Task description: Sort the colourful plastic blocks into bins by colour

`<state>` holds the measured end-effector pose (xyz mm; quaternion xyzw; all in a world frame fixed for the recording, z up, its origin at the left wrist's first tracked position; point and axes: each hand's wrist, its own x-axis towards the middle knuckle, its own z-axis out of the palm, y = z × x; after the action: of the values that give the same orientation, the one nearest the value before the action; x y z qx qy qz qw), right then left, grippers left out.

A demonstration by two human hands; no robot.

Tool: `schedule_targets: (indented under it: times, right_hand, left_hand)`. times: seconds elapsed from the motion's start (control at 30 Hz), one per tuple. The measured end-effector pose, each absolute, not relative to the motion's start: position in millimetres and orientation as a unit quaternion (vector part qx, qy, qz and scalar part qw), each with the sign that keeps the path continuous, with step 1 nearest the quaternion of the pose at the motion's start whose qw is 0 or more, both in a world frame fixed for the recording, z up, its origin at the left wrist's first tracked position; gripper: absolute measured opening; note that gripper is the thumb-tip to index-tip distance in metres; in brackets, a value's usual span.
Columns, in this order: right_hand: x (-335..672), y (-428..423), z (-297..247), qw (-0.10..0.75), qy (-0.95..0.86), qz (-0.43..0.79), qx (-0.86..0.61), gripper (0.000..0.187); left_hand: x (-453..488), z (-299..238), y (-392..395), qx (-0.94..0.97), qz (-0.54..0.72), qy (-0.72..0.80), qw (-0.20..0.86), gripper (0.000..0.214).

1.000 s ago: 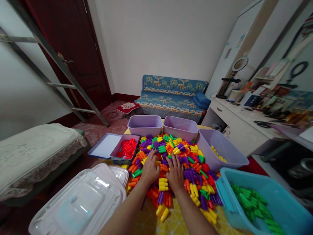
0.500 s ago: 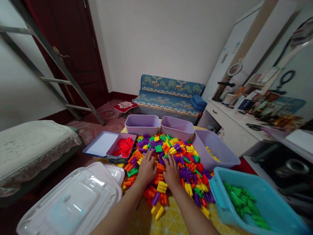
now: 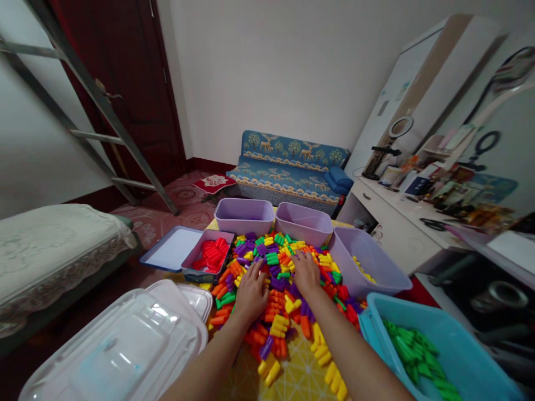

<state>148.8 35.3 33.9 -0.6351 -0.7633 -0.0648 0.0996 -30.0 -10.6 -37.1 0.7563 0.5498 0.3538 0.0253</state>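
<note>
A heap of small plastic pegs (image 3: pixel 276 262) in red, orange, yellow, green and purple covers the yellow table (image 3: pixel 296 381). My left hand (image 3: pixel 252 291) lies flat on the pegs at the heap's near left, fingers stretched out. My right hand (image 3: pixel 306 272) rests further in, palm down on the pegs, fingers spread toward the heap's middle. Neither hand visibly holds a peg.
Two empty purple bins (image 3: pixel 244 215) (image 3: pixel 303 221) stand behind the heap. A purple bin (image 3: pixel 376 275) at right holds yellow pegs, a small tray (image 3: pixel 209 255) at left holds red ones, a blue bin (image 3: pixel 460 340) holds green ones. Clear plastic lids (image 3: pixel 125 345) lie near left.
My right hand has slid forward and to the right across the heap. The left hand has stayed nearly where it was. The camera has shifted slightly.
</note>
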Motion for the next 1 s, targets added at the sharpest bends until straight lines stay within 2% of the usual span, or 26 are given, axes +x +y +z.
schedule_targets:
  times: [0.13, 0.3, 0.4, 0.5, 0.6, 0.67, 0.73, 0.8, 1.0]
  right_hand:
    - [154.0, 44.8, 42.3, 0.034, -0.788, -0.071, -0.611, 0.035]
    - [165.4, 46.5, 47.4, 0.034, -0.793, -0.075, -0.604, 0.026]
    - [172.3, 44.9, 45.7, 0.121, -0.757, -0.042, -0.641, 0.019]
    - [170.6, 38.1, 38.2, 0.275, -0.69, 0.059, -0.667, 0.021]
    - [157.3, 24.2, 27.9, 0.429, -0.603, 0.255, -0.622, 0.031]
    - [144.4, 12.4, 22.3, 0.502, -0.503, 0.413, -0.569, 0.037]
    - [132.0, 0.9, 18.5, 0.546, -0.398, 0.535, -0.507, 0.044]
    - [123.0, -8.6, 15.5, 0.573, -0.331, 0.598, -0.453, 0.049]
    - [116.7, -22.6, 0.5, 0.597, -0.276, 0.629, -0.414, 0.047]
  left_hand:
    - [-29.7, -36.1, -11.5, 0.752, 0.357, 0.553, 0.033, 0.027]
    - [-28.9, -34.4, -12.4, 0.749, 0.354, 0.559, 0.037, 0.026]
    - [-28.6, -34.4, -12.6, 0.747, 0.354, 0.562, 0.038, 0.026]
    - [-28.5, -34.7, -13.0, 0.747, 0.355, 0.561, 0.039, 0.026]
    - [-28.4, -34.8, -12.9, 0.746, 0.359, 0.56, 0.04, 0.027]
    - [-28.3, -34.8, -12.6, 0.745, 0.358, 0.561, 0.041, 0.027]
    - [-28.1, -34.6, -12.3, 0.745, 0.355, 0.563, 0.04, 0.027]
    - [-27.9, -34.1, -12.4, 0.745, 0.354, 0.564, 0.04, 0.027]
    - [-28.1, -31.7, -14.2, 0.742, 0.363, 0.562, 0.044, 0.028]
